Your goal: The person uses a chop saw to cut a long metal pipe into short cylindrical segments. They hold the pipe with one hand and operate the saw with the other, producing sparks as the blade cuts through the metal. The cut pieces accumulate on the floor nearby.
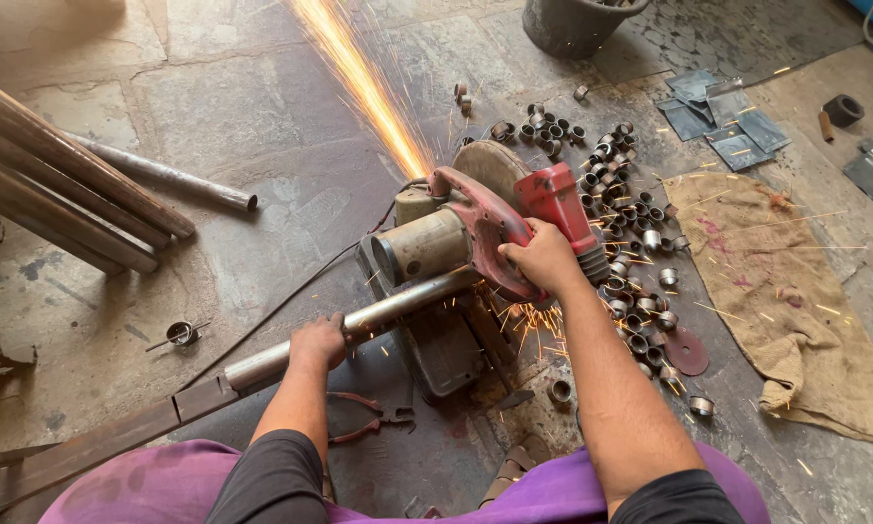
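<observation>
A red chop saw (pixel 485 218) sits on the floor in the middle of the head view, its disc lowered into a steel pipe (pixel 397 306). My right hand (pixel 543 257) grips the saw's red handle from above. My left hand (pixel 318 342) clamps the pipe to the left of the saw, where the pipe rests on a flat steel bar (pixel 116 437). A stream of orange sparks (pixel 368 87) shoots away toward the top of the view, and smaller sparks scatter under the blade.
Several short cut pipe rings (pixel 616 194) lie to the right of the saw. A burlap sack (pixel 776 291) lies further right. Long pipes (pixel 58 184) lie at left. Pliers (pixel 368 417) rest near my knees. A dark bucket (pixel 577 24) stands at the top.
</observation>
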